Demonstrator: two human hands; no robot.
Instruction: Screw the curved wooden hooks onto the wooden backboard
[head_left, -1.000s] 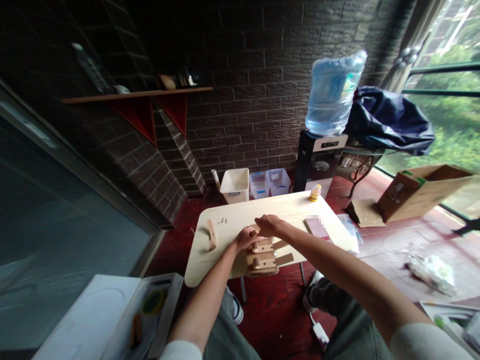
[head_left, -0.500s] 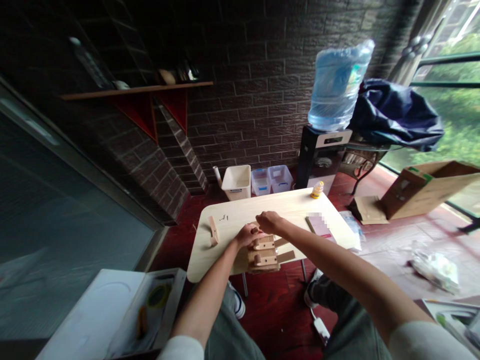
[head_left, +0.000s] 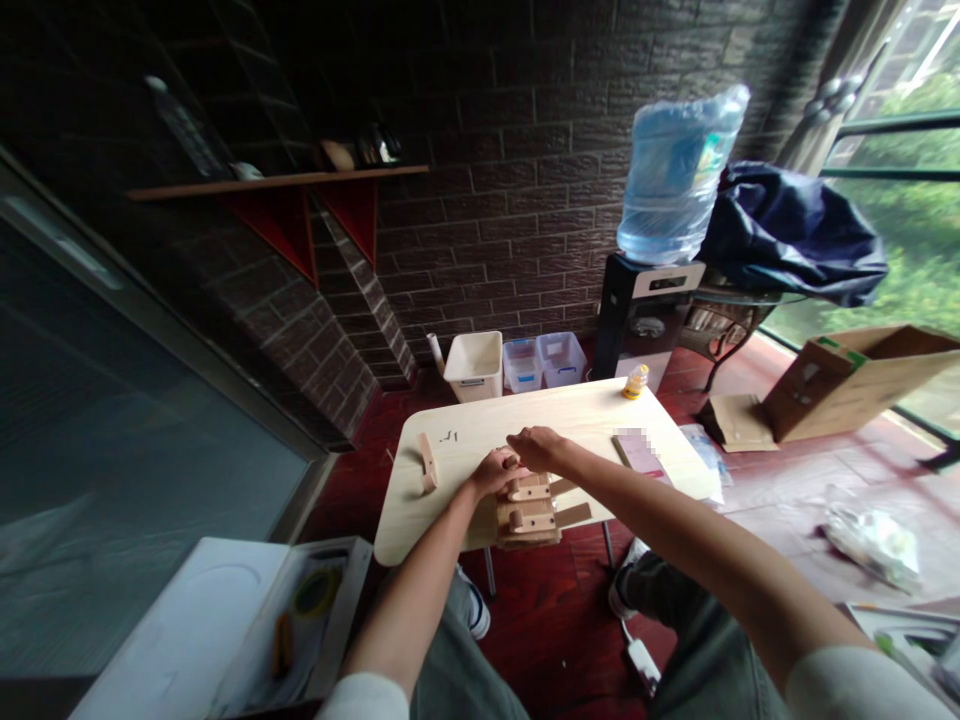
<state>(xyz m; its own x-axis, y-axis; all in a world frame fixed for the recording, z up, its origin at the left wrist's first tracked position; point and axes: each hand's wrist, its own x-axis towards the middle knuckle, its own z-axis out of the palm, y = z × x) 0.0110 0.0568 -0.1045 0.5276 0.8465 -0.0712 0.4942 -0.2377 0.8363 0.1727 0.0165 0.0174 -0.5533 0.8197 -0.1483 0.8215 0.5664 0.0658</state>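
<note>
A light wooden assembly lies at the near edge of the pale table, with rounded wooden pieces fixed across a board. My left hand is closed at its far end, around a wooden piece whose end shows by the fingers. Just above and against it, my right hand is closed like a fist; whatever is in its fingers is hidden. A loose wooden piece with dark holes rests on the left of the table. Beside it lie several small dark screw-like bits.
A yellow-capped bottle stands at the table's far right corner, and a pinkish booklet lies nearer. Behind the table are a cream bin, clear plastic boxes and a water dispenser. An open white case is at left.
My right hand has shifted slightly left and turned a little over the left hand. The left hand and the wooden assembly stay in place.
</note>
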